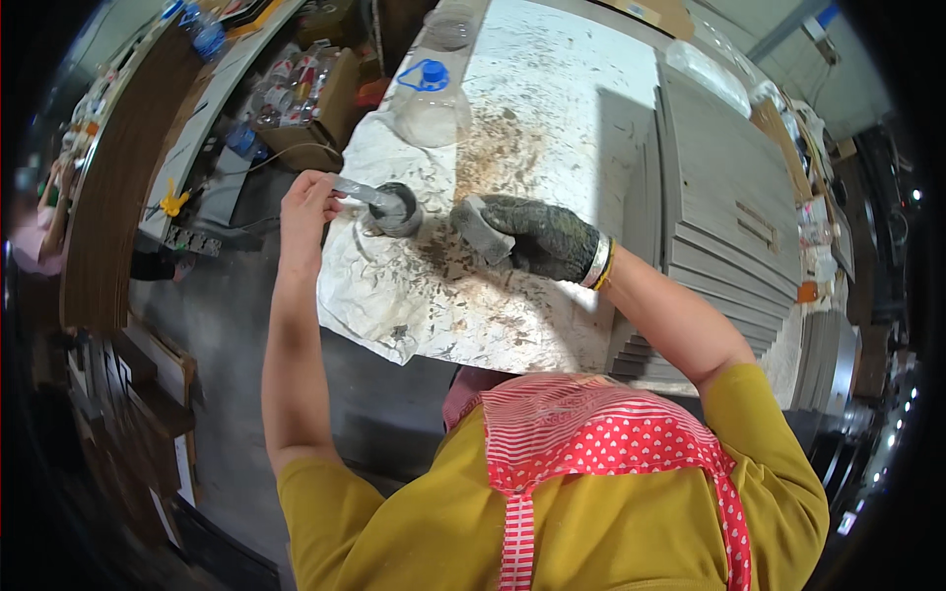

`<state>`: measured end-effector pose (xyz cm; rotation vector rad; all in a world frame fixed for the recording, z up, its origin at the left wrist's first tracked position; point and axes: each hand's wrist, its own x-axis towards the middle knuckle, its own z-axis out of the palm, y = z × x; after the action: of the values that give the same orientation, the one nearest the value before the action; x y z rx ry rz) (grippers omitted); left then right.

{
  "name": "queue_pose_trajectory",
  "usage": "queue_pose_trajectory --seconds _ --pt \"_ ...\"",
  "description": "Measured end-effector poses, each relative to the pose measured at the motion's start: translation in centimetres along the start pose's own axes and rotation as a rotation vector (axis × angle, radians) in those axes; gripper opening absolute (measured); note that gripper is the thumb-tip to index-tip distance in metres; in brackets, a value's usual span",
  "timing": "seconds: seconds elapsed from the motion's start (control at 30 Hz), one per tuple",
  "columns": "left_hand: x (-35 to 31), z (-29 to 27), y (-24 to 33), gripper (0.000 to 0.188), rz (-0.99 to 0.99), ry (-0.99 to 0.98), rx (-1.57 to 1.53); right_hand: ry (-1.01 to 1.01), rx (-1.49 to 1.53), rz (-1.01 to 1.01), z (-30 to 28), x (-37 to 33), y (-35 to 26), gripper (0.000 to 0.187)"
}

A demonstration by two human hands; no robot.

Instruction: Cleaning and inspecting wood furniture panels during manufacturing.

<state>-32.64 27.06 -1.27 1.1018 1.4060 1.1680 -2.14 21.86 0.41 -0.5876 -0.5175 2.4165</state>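
Head view: a flat grey tool (359, 190) is pinched by the bare left hand (311, 204), its far end reaching into a small pot (400, 227) of grey paste (392, 208) at about eleven o'clock from centre. With the hands apart, a grey pad (483, 232) is gripped by the gloved right hand (554, 236) at roughly four o'clock from the pot. Whether the pot's bottom is touched cannot be told. Since the pot is steadied by neither hand, it could be tipped if its rim is levered against; wobble may be added by the rumpled white cloth (357, 286). Paste could be dripped if the tool is overloaded
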Motion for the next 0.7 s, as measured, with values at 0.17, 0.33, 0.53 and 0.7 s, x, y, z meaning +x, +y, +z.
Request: queue_pose_trajectory --seconds 0.17,0.33,0.53,0.7 --pt "0.0 -0.2 -0.1 0.010 -0.075 -0.051 -0.161 0.177 -1.552 -0.530 2.3 3.5 -3.0 0.046" --pt "0.2 0.0 0.5 0.010 -0.087 -0.084 -0.207 -0.062 -2.051 -0.905 3.7 7.9 -4.2 0.041" --pt "1.1 -0.4 0.0 0.011 -0.059 -0.033 -0.090 -0.130 -2.144 -0.832 1.9 9.3 -4.4 0.031" --pt "0.7 0.6 0.3 0.012 -0.066 -0.056 -0.085 -0.148 -2.095 -0.798 2.5 9.6 -3.5 0.030"
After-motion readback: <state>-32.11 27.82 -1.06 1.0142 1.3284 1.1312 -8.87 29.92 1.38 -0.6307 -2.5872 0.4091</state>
